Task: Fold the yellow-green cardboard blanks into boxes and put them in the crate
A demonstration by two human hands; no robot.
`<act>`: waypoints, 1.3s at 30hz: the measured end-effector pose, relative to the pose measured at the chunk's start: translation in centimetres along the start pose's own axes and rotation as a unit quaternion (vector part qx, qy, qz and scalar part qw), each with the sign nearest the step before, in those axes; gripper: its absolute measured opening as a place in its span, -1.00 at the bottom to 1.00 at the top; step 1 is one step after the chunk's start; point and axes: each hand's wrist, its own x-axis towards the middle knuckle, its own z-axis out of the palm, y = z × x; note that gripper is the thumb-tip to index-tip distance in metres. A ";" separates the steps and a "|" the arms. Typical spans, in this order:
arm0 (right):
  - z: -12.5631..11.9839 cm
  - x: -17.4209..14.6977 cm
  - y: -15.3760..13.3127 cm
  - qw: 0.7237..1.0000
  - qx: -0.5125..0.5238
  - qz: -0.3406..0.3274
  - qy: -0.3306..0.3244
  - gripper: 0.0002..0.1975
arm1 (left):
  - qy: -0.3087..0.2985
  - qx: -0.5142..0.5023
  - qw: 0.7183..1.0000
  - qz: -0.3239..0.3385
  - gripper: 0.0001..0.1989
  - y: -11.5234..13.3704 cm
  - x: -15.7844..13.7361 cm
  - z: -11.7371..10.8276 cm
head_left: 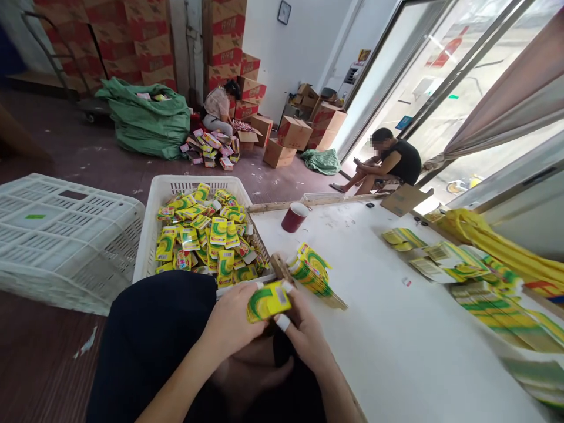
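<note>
Sloping away along the right, a white bench, bearing fanned green-and-yellow cartons on its far side, well apart from either grip. Left of the bench and just beyond the dark-clothed lap, a white crate, heaped with small yellow boxes; ahead of both grips and slightly to the left, hence nearer to the left grip than to the right grip. On the bench's near left edge, beside a wooden block, a smaller fan of cartons, nearer to the right grip. Farther up the bench, an upright dark red cup.

Smaller than these, a single yellow box, between the grips, above the lap and just short of the crate's near rim. Long axis roughly left to right, right end tipped slightly up. Grasped at the left end by the left grip, curled round it; steadied at the upper right corner by the right grip, partly open. Below that corner, a white-wrapped thumb tip; touching or not, cannot tell.
</note>
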 end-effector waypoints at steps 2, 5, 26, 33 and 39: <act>-2.3 1.6 0.9 0.994 -0.062 0.041 0.084 -0.50 | 0.126 0.029 0.991 -0.039 -0.39 -0.9 1.0 -0.4; -6.4 4.3 2.4 0.953 -0.192 0.094 0.213 -0.59 | 0.258 0.053 0.961 -0.085 -0.28 -2.0 2.2 -1.0; 0.8 1.3 -3.3 0.993 0.072 0.075 0.048 -0.71 | 0.087 -0.640 0.758 -0.085 -0.27 1.1 0.3 4.1; 6.5 -1.7 -5.6 0.968 0.222 0.094 -0.068 -0.67 | 0.252 -0.695 0.657 -0.149 -0.50 2.0 0.5 2.5; 5.0 -0.3 -4.0 0.977 0.190 0.095 0.000 -0.74 | 0.218 -0.609 0.750 -0.140 -0.51 0.5 -0.4 3.4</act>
